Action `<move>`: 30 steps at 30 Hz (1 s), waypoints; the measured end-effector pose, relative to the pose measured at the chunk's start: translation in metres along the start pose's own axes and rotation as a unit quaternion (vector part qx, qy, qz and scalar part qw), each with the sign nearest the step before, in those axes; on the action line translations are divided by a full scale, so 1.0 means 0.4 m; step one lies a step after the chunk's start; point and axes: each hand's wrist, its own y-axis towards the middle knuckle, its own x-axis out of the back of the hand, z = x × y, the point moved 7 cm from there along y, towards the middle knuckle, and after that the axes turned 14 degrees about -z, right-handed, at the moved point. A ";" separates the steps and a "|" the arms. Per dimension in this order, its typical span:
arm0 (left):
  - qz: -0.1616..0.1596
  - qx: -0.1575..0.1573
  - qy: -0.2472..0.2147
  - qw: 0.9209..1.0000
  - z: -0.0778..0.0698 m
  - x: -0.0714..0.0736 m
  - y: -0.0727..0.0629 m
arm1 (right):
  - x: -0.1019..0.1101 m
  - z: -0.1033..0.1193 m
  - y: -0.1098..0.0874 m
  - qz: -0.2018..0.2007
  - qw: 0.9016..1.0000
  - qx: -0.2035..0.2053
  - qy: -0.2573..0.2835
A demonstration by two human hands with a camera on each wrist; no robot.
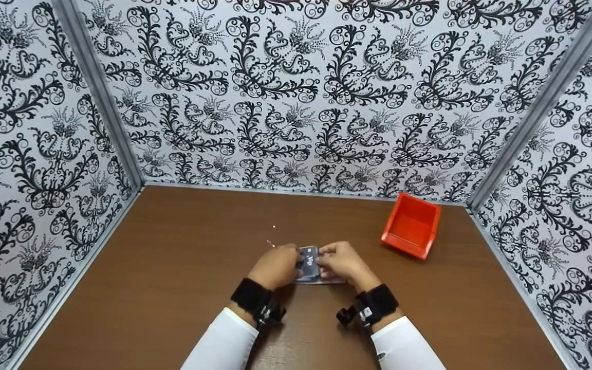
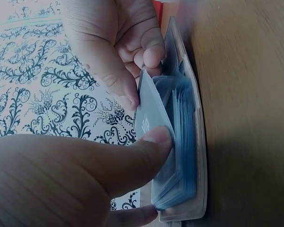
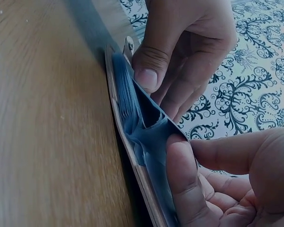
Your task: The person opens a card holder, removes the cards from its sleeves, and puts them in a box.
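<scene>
An open card holder (image 1: 327,281) with a pale cover (image 2: 199,156) and a stack of clear bluish sleeves (image 2: 184,146) lies on the table. A dark grey card (image 1: 310,261) with white lettering stands tilted up from the sleeves. My left hand (image 1: 277,264) grips the holder's left side, its thumb (image 2: 154,146) across the card's face and a finger at the lower edge of the sleeves. Opposite it, my right hand (image 1: 345,262) pinches the card's other end between thumb and forefinger (image 3: 180,161). Between card and stack, a sleeve (image 3: 149,111) gapes.
A red open bin (image 1: 411,226) stands at the back right of the brown table (image 1: 198,226). Patterned panels (image 1: 285,103) wall in the back and both sides. Small bright specks (image 1: 271,243) show on the table just beyond my left hand.
</scene>
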 end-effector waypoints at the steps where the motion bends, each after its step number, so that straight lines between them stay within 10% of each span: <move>1: -0.002 0.002 0.001 1.000 0.001 0.001 0.000 | 0.001 0.001 0.000 0.000 1.000 -0.001 0.002; 30: -0.048 -0.047 0.016 0.998 -0.016 0.014 -0.005 | -0.025 -0.008 -0.003 0.015 0.998 -0.032 0.059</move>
